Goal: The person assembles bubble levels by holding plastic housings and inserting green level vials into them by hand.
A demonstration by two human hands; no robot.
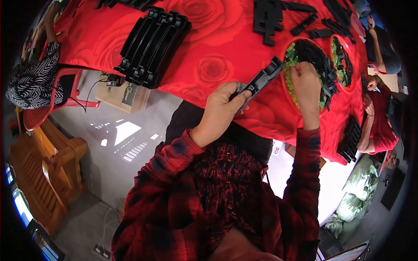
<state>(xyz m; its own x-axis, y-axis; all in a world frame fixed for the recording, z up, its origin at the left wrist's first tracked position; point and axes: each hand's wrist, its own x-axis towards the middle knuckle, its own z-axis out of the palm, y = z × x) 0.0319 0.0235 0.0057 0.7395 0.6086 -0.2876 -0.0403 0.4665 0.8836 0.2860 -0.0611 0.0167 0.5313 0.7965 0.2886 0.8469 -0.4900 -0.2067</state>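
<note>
My left hand (217, 112) grips one end of a long black plastic part (264, 77), its thumb laid along the side. The part tilts up to the right above the table edge, and its far end reaches the rim of a red basket (286, 93). Inside that basket lie small yellow-green pieces (291, 88) and thin black pieces (313, 53). Over the basket is my right hand (305, 80), fingers curled closed; whatever they hold, if anything, is hidden.
A stack of long black parts (154, 48) lies left on the red rose-patterned tablecloth (213, 69). More black parts (267, 21) lie at the far side. A second basket (342, 63) stands right. People sit at both sides; a cardboard box (124, 95) is below.
</note>
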